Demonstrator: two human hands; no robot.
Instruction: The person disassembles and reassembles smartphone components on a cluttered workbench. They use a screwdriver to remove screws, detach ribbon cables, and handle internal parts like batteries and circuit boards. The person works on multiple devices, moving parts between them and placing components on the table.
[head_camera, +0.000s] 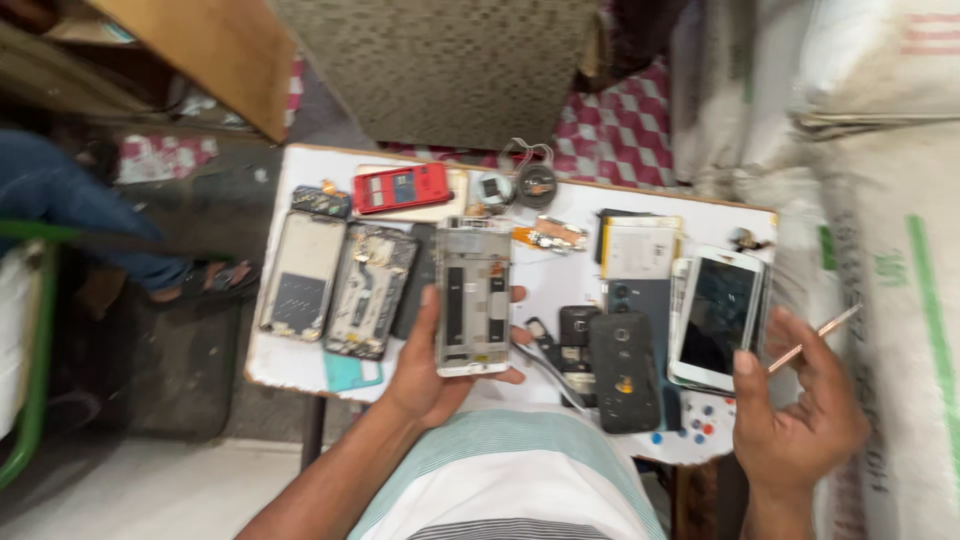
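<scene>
My left hand (425, 375) holds an opened phone frame (473, 297) upright over the white table (290, 365), fingers wrapped behind it and thumb on its left edge. The frame is silver with dark slots inside. My right hand (795, 410) hovers at the table's right edge, pinching a thin copper-coloured tool (825, 330) that points up and right. Just left of that hand lies a white phone with a dark screen (718, 315).
On the table lie two opened phone backs (300, 272) (370, 288), a red phone part (402, 187), a black phone (622, 370), a battery (640, 250), small round parts (537, 183) and loose screws (700, 425). White sacks (890, 200) stand right. Another person's leg and sandal (205, 283) are left.
</scene>
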